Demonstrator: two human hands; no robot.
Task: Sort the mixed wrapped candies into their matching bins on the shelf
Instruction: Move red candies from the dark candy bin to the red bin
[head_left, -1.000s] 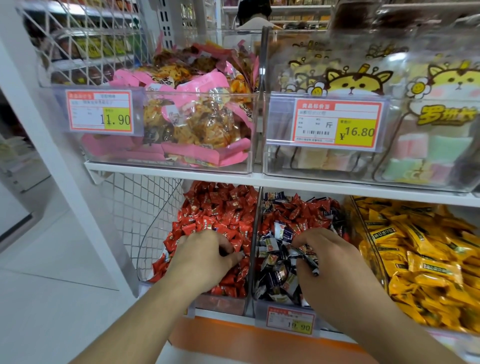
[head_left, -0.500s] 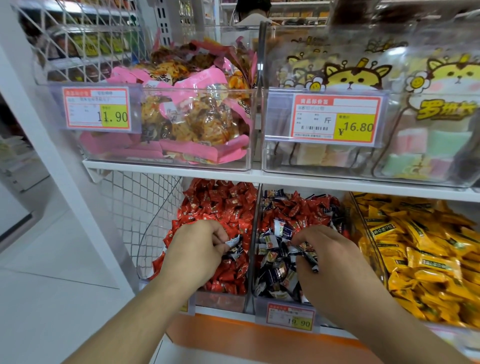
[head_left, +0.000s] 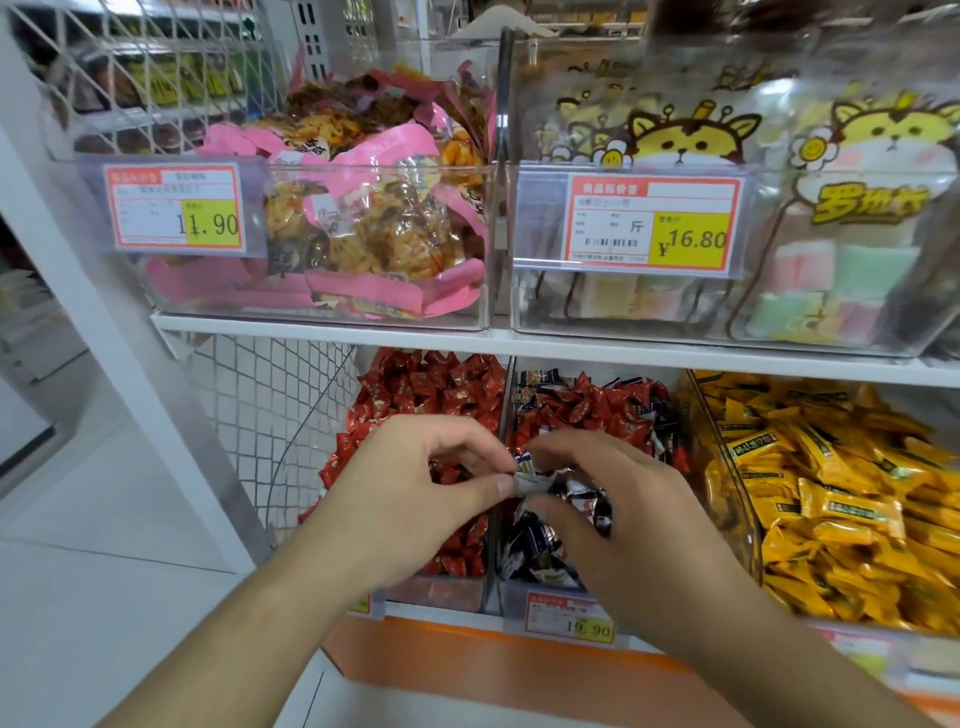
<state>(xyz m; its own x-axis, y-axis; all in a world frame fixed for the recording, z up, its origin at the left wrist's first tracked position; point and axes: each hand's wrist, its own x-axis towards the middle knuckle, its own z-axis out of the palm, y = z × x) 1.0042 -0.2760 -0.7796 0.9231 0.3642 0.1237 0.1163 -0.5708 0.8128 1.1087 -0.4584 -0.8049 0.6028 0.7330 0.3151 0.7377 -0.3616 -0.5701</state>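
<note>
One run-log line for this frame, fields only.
left hand: pinching dark candy at bin divider | right hand: over middle bin, grip unclear | middle bin: red and dark mixed

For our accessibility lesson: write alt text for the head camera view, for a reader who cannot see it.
Two hands meet over the divider between shelf bins: the left hand pinches a dark-wrapped candy, and the right hand reaches into the mixed dark and red candies. A red candy bin sits left, yellow candies right.
</note>
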